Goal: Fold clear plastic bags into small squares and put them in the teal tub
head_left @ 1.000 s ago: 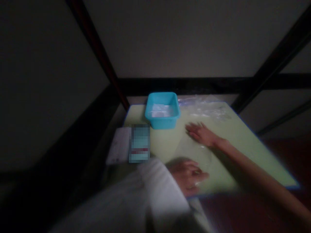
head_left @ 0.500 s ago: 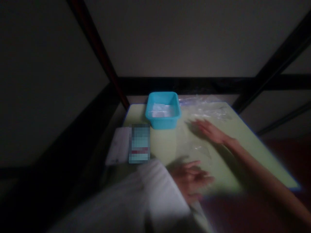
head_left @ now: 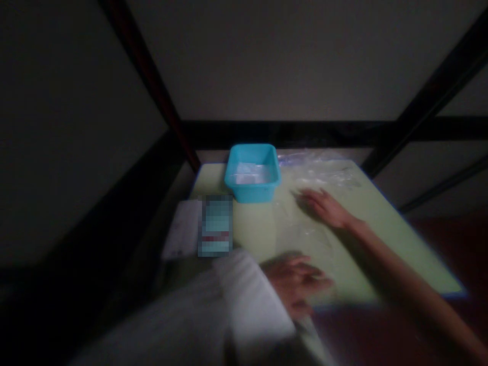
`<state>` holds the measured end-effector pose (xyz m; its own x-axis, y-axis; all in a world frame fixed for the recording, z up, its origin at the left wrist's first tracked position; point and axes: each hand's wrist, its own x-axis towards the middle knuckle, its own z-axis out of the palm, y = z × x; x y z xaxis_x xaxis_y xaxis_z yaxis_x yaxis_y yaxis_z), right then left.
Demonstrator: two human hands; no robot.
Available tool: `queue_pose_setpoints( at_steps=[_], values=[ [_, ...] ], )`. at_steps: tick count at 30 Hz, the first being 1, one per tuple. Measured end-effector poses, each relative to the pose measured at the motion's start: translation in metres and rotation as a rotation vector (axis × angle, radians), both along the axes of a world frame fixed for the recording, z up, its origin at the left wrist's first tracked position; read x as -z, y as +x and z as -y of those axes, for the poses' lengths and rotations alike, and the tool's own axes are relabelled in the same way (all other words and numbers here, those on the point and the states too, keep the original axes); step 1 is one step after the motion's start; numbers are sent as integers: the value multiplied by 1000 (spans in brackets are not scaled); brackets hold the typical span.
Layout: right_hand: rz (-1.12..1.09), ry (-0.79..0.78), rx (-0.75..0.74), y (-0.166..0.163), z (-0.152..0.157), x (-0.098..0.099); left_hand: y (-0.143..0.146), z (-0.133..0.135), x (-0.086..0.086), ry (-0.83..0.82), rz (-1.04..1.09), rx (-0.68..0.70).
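A clear plastic bag [head_left: 301, 236] lies flat on the pale yellow-green table, its outline faint in the dim light. My left hand [head_left: 299, 282], below a light sleeve, is over the bag's near end by the table's front edge. Its fingers are apart and grip nothing I can see. My right hand [head_left: 324, 207] is at the bag's far right side, palm down with fingers stretched out. Whether either palm presses on the plastic is hard to tell in the blur.
A turquoise basin [head_left: 254, 193] with clear plastic packets [head_left: 251, 173] inside stands at the back. More crumpled clear plastic [head_left: 324, 173] lies at the back right. On the left are a blurred-out phone-like rectangle [head_left: 216, 223] and a whitish flat thing [head_left: 183, 229]. A wall rises behind.
The whole view has shifted slightly, so things sit a little further left. Both hands keep nearly the same pose and place over the table.
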<state>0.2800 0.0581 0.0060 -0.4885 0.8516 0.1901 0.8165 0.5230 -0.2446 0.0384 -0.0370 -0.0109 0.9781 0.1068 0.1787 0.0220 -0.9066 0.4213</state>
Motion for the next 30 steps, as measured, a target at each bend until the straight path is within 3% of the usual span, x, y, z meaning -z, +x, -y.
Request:
queue_pose_setpoints(
  at_steps=[6,11,15,19,22,25,30],
  values=[
    [7,23,94,30,16,7,0,0,1,-41,19,-1],
    [-31,23,101,28,17,17,0,-1,3,-190,88,38],
    [-69,41,-27,28,43,3,-5,-4,6,-480,295,-203],
    [6,6,-237,25,99,-11,-7,-18,7,-770,461,-470],
    [126,-70,-339,16,140,-8,-10,-31,1,-1007,537,-603],
    [175,-72,-388,7,164,3,-13,-39,-5,-1147,537,-659],
    [159,-6,-401,5,170,14,-17,-43,-2,-1108,432,-614]
  ],
)
